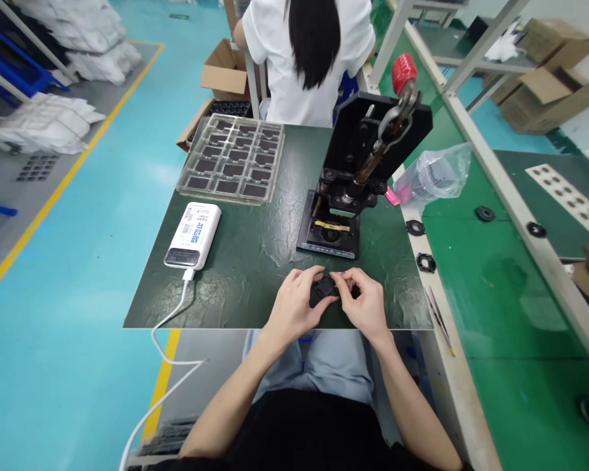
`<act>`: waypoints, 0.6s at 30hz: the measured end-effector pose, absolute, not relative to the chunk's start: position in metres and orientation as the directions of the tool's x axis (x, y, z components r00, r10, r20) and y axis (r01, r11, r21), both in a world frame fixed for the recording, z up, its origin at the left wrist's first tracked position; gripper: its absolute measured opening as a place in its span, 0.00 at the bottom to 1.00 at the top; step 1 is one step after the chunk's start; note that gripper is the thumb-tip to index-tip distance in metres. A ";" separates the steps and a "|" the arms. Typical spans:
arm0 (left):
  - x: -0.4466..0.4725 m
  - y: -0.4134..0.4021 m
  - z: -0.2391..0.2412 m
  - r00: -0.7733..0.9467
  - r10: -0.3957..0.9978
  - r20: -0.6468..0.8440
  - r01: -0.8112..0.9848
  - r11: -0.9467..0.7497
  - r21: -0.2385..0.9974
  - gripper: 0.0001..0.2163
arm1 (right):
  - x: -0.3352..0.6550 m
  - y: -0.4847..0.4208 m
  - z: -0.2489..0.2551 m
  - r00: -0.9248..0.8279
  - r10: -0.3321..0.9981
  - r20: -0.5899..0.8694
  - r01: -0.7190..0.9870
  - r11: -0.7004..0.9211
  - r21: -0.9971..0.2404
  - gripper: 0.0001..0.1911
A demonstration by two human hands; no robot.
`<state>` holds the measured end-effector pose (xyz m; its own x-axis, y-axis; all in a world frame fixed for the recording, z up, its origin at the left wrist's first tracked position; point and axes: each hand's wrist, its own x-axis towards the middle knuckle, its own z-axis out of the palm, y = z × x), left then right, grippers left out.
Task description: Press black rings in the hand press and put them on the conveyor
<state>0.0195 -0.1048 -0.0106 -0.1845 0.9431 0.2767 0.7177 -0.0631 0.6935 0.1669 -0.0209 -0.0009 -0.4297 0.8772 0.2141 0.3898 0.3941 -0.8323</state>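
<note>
Near the front edge of the dark green table (255,261), a small black round plastic part (324,288) is between my two hands. My left hand (294,302) is closed around its left side, with thumb and fingers on the rim. At its right edge, my right hand (363,302) pinches with thumb and forefinger; whether something tiny is between those fingertips is hidden. Just beyond my hands stands a black hand press (368,157) with a red-gripped lever. A yellow strip (332,226) lies across its base fixture.
Left of the press are stacked clear trays (233,160) and a white power bank (194,235) with a cable. Tweezers (440,320) and black ring parts (426,263) rest on the conveyor ledge at right. A clear plastic bag (434,173) stands behind. A person (304,65) sits ahead.
</note>
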 end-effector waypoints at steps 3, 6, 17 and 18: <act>0.020 -0.104 -0.010 -0.182 0.937 0.296 0.725 -0.075 0.684 0.24 | 0.167 -0.021 -0.002 -0.440 0.866 0.238 0.391 0.423 -0.817 0.15; 0.020 -0.104 -0.010 -0.189 0.937 0.294 0.729 -0.066 0.681 0.25 | 0.167 -0.022 -0.003 -0.452 0.838 0.304 0.386 0.491 -0.781 0.15; 0.020 -0.104 -0.007 -0.196 0.933 0.302 0.719 -0.072 0.691 0.24 | 0.160 -0.022 -0.009 -0.487 0.804 0.342 0.387 0.550 -0.740 0.16; 0.020 -0.104 -0.008 -0.197 0.933 0.301 0.719 -0.071 0.692 0.24 | 0.161 -0.020 -0.009 -0.442 0.841 0.311 0.359 0.484 -0.798 0.16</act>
